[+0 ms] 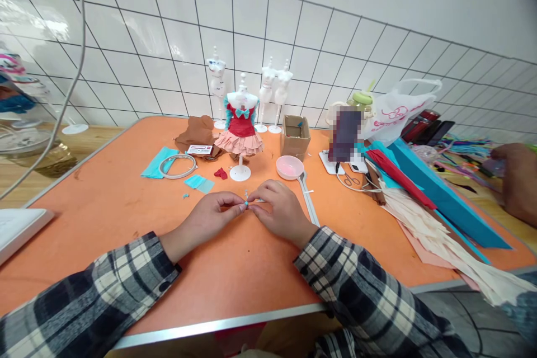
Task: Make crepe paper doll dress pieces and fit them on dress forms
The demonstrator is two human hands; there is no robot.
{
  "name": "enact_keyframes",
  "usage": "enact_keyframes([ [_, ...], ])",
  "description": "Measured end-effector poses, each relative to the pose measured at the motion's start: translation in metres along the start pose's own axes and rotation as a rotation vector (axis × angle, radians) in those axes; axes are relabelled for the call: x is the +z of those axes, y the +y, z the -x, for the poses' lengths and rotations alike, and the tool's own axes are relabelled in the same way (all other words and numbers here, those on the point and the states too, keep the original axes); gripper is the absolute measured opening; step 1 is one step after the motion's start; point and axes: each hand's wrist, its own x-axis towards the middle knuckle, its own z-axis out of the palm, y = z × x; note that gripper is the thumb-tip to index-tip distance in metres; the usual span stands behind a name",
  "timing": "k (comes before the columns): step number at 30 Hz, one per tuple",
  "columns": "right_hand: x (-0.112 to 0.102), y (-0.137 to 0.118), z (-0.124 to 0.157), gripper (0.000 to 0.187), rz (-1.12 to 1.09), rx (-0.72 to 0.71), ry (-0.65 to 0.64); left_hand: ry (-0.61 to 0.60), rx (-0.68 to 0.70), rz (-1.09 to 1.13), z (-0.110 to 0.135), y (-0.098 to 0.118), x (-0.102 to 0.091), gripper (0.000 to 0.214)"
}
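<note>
Both my hands rest on the orange table (pixel 104 207), fingertips meeting near the middle. My left hand (pixel 210 218) and my right hand (pixel 279 210) pinch together on a tiny teal piece (pixel 246 202) held between thumbs and forefingers. Just behind them stands a small white mannequin (pixel 241 123) wearing a red top, teal bow and pink ruffled skirt. A pink bowl (pixel 289 166) and a white ruler (pixel 308 201) lie right of my right hand.
Three bare white mannequins (pixel 268 89) stand by the tiled wall. An embroidery hoop (pixel 178 166), teal fabric scraps (pixel 199 182), a cardboard box (pixel 296 135), scissors (pixel 351 180) and stacked coloured sheets (pixel 436 190) lie around. Another person's hand (pixel 518 179) is at far right.
</note>
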Motion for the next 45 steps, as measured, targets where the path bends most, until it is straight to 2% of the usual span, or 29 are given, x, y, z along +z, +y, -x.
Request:
enact_keyframes([
  [4,0.000,0.001,-0.001,0.007,0.067,-0.001,-0.061,-0.024,0.046,-0.058,0.000,-0.002,-0.001,0.028],
  [10,-0.002,-0.001,-0.003,0.003,0.011,0.050,-0.108,-0.056,0.131,-0.139,0.003,-0.002,-0.002,0.027],
  [18,0.001,0.002,-0.004,0.004,-0.208,0.250,-0.079,-0.025,0.067,-0.081,0.001,0.000,-0.003,0.028],
  [23,0.005,0.002,-0.005,0.010,-0.380,0.415,-0.123,0.074,0.090,-0.037,0.002,0.003,0.000,0.031],
  [30,0.010,-0.003,-0.005,0.015,-0.662,0.517,-0.107,0.104,0.049,-0.062,0.000,0.003,0.001,0.028],
  [35,0.009,-0.004,-0.005,0.019,-0.866,0.636,-0.179,0.119,0.045,-0.086,0.000,0.003,-0.001,0.027],
  [38,0.011,-0.002,-0.005,0.020,-0.811,0.615,-0.151,0.086,0.067,-0.115,0.000,0.003,-0.001,0.026],
  [42,0.011,0.001,-0.005,0.013,-0.674,0.584,-0.132,0.077,0.064,-0.126,0.001,0.004,0.000,0.025],
  [45,0.010,0.000,-0.006,0.014,-0.717,0.625,-0.134,0.088,0.038,-0.077,0.000,0.004,0.000,0.026],
])
